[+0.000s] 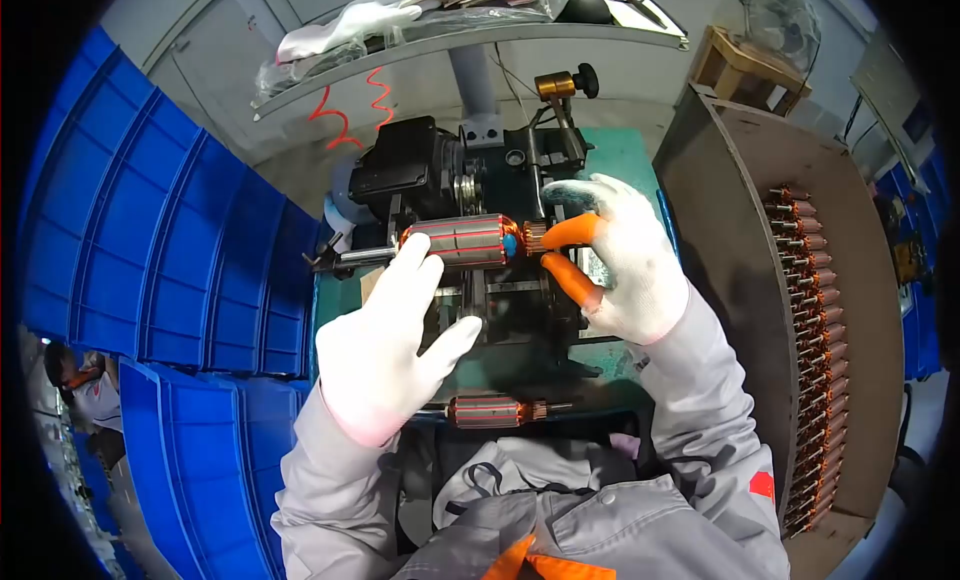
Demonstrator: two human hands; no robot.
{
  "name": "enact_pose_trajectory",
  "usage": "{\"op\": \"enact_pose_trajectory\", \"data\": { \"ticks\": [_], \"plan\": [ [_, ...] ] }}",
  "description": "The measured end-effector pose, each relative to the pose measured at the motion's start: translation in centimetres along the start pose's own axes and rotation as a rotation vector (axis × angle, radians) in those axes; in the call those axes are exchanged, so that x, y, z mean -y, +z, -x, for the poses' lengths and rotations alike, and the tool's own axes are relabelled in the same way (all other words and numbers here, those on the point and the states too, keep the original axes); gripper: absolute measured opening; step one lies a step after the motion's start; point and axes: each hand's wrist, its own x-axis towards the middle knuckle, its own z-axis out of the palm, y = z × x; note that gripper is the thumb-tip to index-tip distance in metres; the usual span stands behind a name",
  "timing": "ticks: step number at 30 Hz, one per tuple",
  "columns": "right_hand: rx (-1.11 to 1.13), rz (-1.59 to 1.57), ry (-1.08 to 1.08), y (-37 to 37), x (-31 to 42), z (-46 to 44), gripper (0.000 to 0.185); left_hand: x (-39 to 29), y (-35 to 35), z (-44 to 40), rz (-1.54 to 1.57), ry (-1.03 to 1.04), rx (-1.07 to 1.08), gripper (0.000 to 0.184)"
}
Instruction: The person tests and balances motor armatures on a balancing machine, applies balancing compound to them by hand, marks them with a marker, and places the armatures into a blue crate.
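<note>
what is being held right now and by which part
The rotor on the machine: the right hand seems to pinch its copper end; the left hand's fingertips touch its core.

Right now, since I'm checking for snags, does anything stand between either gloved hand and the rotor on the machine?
Nothing visible does. The left hand reaches over the left end of the rotor, and the right hand is at its right end. A second rotor lies nearer the body, not in between.
</note>
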Motion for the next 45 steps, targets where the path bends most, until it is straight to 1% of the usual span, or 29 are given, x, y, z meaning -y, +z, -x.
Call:
{"op": "enact_pose_trajectory", "data": {
  "ticks": [2, 5, 6, 7, 9, 10, 13, 14, 15, 17, 19, 21, 24, 27, 29, 30, 31, 32, 33, 34, 37, 40, 43, 45],
  "plan": [
    [0.037, -0.080, -0.033, -0.2, -0.3, -1.1, 0.034, 0.0, 0.0, 0.0, -0.039, 0.009, -0.007, 0.056],
    [0.046, -0.109, -0.124, -0.4, -0.7, -2.2, 0.032, 0.1, -0.2, -0.1, -0.039, 0.024, -0.028, 0.055],
    [0.061, -0.105, -0.156, -0.7, -0.7, -2.6, 0.031, 0.6, 0.1, 0.0, 0.007, 0.083, -0.091, 0.056],
    [0.084, -0.082, -0.133, -0.5, -1.0, -2.6, 0.031, 0.8, 0.3, -0.1, -0.002, 0.109, -0.124, 0.055],
    [0.118, -0.103, -0.171, -0.5, -1.4, -3.2, 0.029, -0.1, -0.8, -0.4, 0.009, 0.036, -0.033, 0.054],
    [0.093, -0.103, -0.178, -0.3, -1.5, -3.4, 0.028, 0.2, -0.6, -0.4, 0.024, 0.053, -0.056, 0.053],
    [0.178, -0.109, -0.222, -1.3, -1.7, -4.7, 0.026, 1.4, 0.1, -0.5, 0.023, 0.175, -0.182, 0.052],
    [0.141, -0.100, -0.271, -1.1, -2.3, -4.8, 0.025, 0.7, -0.4, -0.6, 0.054, 0.098, -0.121, 0.051],
    [0.210, -0.127, -0.245, -1.7, -2.3, -5.3, 0.025, 1.0, -0.3, -0.6, 0.037, 0.130, -0.125, 0.051],
    [0.201, -0.121, -0.290, -1.4, -3.0, -5.6, 0.026, 1.0, 0.0, -0.4, 0.075, 0.060, -0.099, 0.052],
    [0.221, -0.121, -0.318, -0.7, -3.8, -6.0, 0.026, 1.7, 0.6, -0.4, 0.061, 0.097, -0.128, 0.053],
    [0.251, -0.128, -0.354, -0.3, -4.0, -6.5, 0.027, 0.7, -0.4, -0.8, 0.177, -0.040, 0.000, 0.051],
    [0.318, -0.175, -0.404, 0.0, -3.7, -7.6, 0.027, 0.8, -0.6, -1.0, 0.211, -0.052, 0.025, 0.052],
    [0.385, -0.218, -0.442, 0.2, -3.9, -8.3, 0.027, 0.3, -1.1, -1.4, 0.151, -0.081, 0.090, 0.052],
    [0.421, -0.197, -0.472, 0.2, -3.9, -8.9, 0.026, 1.1, -0.3, -0.8, 0.148, -0.045, 0.033, 0.051],
    [0.413, -0.138, -0.515, 0.2, -4.0, -9.1, 0.017, 1.4, 0.1, -0.7, 0.124, -0.018, 0.003, 0.051],
    [0.438, -0.132, -0.516, 0.3, -4.0, -9.3, 0.017, 1.6, 0.4, -0.7, 0.099, 0.010, -0.029, 0.050],
    [0.463, -0.127, -0.516, 0.4, -4.1, -9.4, 0.018, 0.6, -0.5, -1.2, 0.187, -0.098, 0.068, 0.052],
    [0.489, -0.122, -0.518, 0.3, -4.0, -9.6, 0.018, 0.7, -0.5, -1.1, 0.200, -0.095, 0.066, 0.053],
    [0.539, -0.028, -0.546, 0.1, -3.4, -10.0, 0.022, 0.8, -0.4, -1.1, 0.212, -0.092, 0.065, 0.053],
    [0.558, 0.037, -0.612, -0.1, -3.1, -10.2, 0.027, 0.8, -0.5, -1.3, 0.186, -0.074, 0.061, 0.053],
    [0.580, 0.065, -0.618, 0.2, -3.1, -10.2, 0.031, 1.8, 0.2, -1.0, 0.171, 0.014, -0.028, 0.052],
    [0.628, -0.009, -0.549, 0.5, -2.7, -10.2, 0.037, 1.7, 0.1, -1.1, 0.163, 0.030, -0.032, 0.053],
    [0.673, 0.020, -0.548, 0.3, -2.6, -10.2, 0.036, 1.6, 0.1, -1.2, 0.152, 0.033, -0.034, 0.052]
  ]
}}
